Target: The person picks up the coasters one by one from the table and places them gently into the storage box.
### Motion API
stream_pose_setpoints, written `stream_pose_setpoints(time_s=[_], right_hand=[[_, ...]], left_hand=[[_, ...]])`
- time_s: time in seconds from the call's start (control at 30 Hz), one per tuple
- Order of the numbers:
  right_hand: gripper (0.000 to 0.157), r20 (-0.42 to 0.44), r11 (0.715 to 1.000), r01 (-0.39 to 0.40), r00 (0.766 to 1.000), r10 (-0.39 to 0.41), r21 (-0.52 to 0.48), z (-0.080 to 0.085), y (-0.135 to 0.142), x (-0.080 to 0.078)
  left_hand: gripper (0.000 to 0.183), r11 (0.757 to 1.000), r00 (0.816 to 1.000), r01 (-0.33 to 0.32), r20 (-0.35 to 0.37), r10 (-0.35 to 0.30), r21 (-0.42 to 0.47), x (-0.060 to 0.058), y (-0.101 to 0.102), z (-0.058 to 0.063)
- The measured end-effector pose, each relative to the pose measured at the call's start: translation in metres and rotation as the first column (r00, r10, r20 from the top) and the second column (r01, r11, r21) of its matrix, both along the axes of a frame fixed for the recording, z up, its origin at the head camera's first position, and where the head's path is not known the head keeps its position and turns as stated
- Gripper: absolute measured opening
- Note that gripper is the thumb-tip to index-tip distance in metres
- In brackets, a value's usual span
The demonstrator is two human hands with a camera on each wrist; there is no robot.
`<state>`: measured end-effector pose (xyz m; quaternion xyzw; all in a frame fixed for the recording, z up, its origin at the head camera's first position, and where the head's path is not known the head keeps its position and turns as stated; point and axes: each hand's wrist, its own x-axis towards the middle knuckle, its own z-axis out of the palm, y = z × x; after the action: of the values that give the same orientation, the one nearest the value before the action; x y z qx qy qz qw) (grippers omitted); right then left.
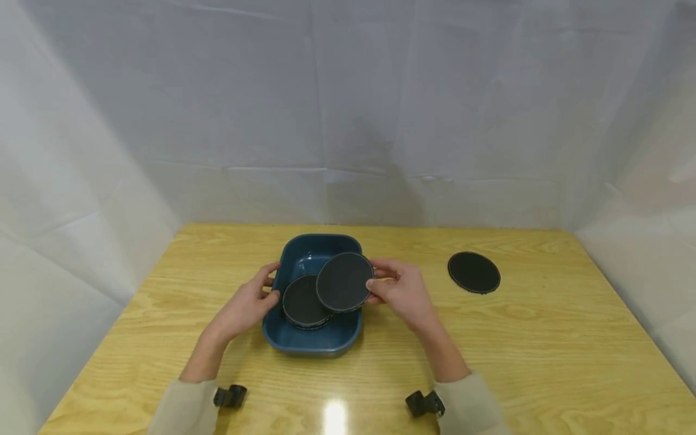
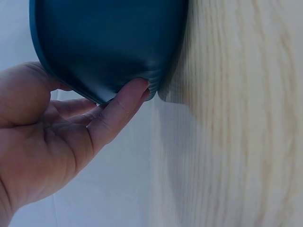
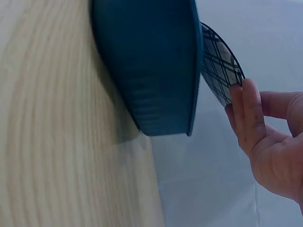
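Note:
A dark blue rectangular plastic basin (image 1: 296, 345) stands on the wooden table. My left hand (image 1: 246, 307) grips its left wall, the thumb at the rim and the fingers along the outside. With my right hand (image 1: 403, 294) I pinch the right edge of a round black coaster (image 1: 345, 281), tilted above the basin's right rim. Its underside (image 3: 218, 66) shows a plaid pattern in the right wrist view. Inside the basin lies a small stack of similar black coasters (image 1: 303, 302), partly covered by the held one; how many is hidden.
Another round black coaster (image 1: 474, 272) lies flat on the table (image 1: 544, 338) to the right, beyond my right hand. White cloth (image 1: 272, 121) hangs behind the table's far edge and along both sides.

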<state>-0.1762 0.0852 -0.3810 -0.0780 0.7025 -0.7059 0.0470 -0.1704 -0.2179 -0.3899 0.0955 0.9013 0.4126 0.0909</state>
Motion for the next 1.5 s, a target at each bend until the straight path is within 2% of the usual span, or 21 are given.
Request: stream_pose_setpoints(time_s=[0.23, 0.37, 0.5, 0.7, 0.83, 1.0, 1.13, 1.23, 1.5], right_hand=[[0.043, 0.004, 0.997, 0.031, 1.0, -0.031, 0.065, -0.003, -0.027, 0.007], [0.035, -0.02, 0.992, 0.025, 1.0, -0.023, 0.121, -0.004, -0.043, 0.011], [0.032, -0.023, 0.985, -0.01, 1.0, 0.014, 0.173, -0.005, -0.052, 0.013], [0.041, -0.036, 0.967, -0.078, 0.995, 0.089, 0.241, -0.005, -0.057, 0.017], [0.046, -0.086, 0.923, -0.106, 0.985, 0.148, 0.37, -0.006, -0.059, 0.019], [0.044, -0.192, 0.82, -0.08, 0.955, 0.227, 0.567, -0.007, -0.063, 0.021], [0.043, -0.227, 0.765, -0.04, 0.944, 0.24, 0.643, -0.008, -0.066, 0.021], [0.043, -0.226, 0.749, -0.021, 0.948, 0.226, 0.662, -0.008, -0.068, 0.02], [0.042, -0.2, 0.737, -0.02, 0.957, 0.21, 0.676, -0.011, -0.069, 0.021]], left_hand=[[0.059, 1.0, 1.0, 0.006, -0.007, -0.006, 0.001, 0.002, -0.003, 0.002], [0.059, 1.0, 1.0, 0.007, -0.013, -0.007, 0.001, 0.003, -0.005, 0.002], [0.06, 1.0, 1.0, 0.001, -0.009, -0.001, 0.009, 0.004, -0.006, 0.001], [0.06, 1.0, 1.0, -0.01, 0.0, 0.01, 0.009, 0.002, -0.006, -0.002], [0.06, 1.0, 1.0, -0.016, 0.001, 0.016, 0.006, 0.001, -0.006, -0.003], [0.059, 1.0, 1.0, -0.019, 0.001, 0.019, 0.003, 0.001, -0.004, -0.002], [0.059, 1.0, 1.0, -0.015, 0.0, 0.015, 0.011, 0.001, -0.003, 0.0], [0.059, 1.0, 1.0, -0.011, 0.001, 0.011, 0.018, 0.001, -0.002, 0.001], [0.059, 1.0, 1.0, -0.011, 0.003, 0.011, 0.02, 0.001, -0.003, -0.003]])
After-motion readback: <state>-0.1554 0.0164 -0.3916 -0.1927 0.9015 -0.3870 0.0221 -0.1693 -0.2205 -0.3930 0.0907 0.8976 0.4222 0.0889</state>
